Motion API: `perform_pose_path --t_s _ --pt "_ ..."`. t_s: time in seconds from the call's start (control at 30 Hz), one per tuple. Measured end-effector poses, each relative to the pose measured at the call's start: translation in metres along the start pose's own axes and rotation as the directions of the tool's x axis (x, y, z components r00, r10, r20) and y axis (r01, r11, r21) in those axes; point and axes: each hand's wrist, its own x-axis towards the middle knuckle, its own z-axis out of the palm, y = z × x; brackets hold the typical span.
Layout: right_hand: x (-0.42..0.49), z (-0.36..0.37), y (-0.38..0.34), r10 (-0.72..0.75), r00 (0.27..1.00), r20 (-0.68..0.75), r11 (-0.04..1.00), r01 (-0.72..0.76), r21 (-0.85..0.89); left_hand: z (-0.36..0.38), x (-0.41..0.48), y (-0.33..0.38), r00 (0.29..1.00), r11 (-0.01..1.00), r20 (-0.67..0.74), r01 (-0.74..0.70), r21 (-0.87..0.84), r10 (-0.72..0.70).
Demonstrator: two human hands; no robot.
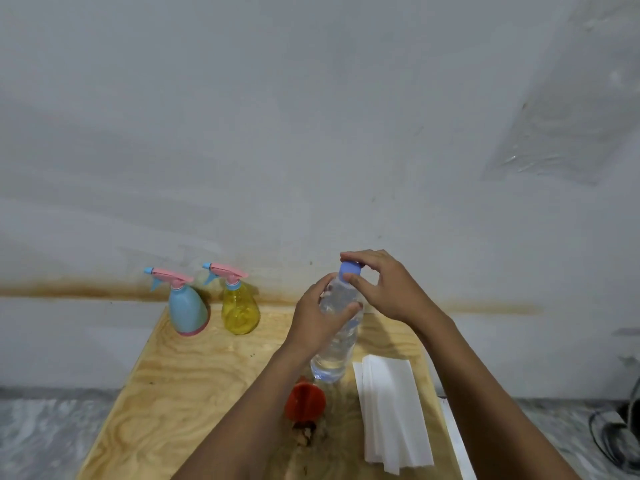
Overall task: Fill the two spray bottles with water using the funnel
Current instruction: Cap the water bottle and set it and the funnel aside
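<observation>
A clear water bottle (334, 355) with a blue cap (350, 271) stands on the wooden table (180, 386), slightly tilted. My left hand (320, 317) grips its upper body. My right hand (384, 289) pinches the cap between thumb and fingers. At the table's far left stand two spray bottles with pink trigger heads on: a light-blue spray bottle (187, 311) and a yellow see-through spray bottle (240, 311). An orange funnel (305, 401) lies on the table below the water bottle, partly hidden by my left forearm.
A stack of white paper sheets (391, 414) lies at the right of the table, near its right edge. A grey wall rises right behind the table. Dark cables (616, 434) lie on the floor at far right.
</observation>
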Motion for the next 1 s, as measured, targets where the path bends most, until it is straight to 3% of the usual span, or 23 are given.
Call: perform_pose_path --t_s 0.23,0.5,0.67,0.83,0.93,1.0 --pt "0.003 0.005 -0.003 0.024 1.0 -0.009 0.999 -0.024 -0.04 0.0 -0.003 0.003 1.0 1.0 -0.013 -0.018 0.007 0.018" --pt "0.0 0.028 -0.009 0.141 0.968 -0.207 0.989 -0.147 -0.013 0.001 -0.004 0.006 0.999 0.999 -0.006 -0.047 -0.013 0.047" --pt "0.0 0.009 -0.001 0.056 0.998 -0.044 0.996 -0.052 0.072 -0.001 -0.004 0.005 0.999 0.999 -0.015 -0.039 -0.012 0.039" --pt "-0.002 0.007 0.005 0.01 1.0 0.021 0.996 -0.012 0.083 0.001 -0.003 0.003 0.999 1.0 -0.027 -0.018 -0.009 0.018" --pt "0.0 0.016 0.001 0.07 0.998 -0.009 0.996 -0.069 0.049 0.001 -0.005 0.006 0.999 1.0 -0.028 -0.023 -0.018 0.023" --pt "-0.001 0.029 -0.003 0.124 0.984 -0.131 0.992 -0.12 0.04 0.001 -0.005 0.008 0.999 0.999 -0.023 -0.026 -0.034 0.025"
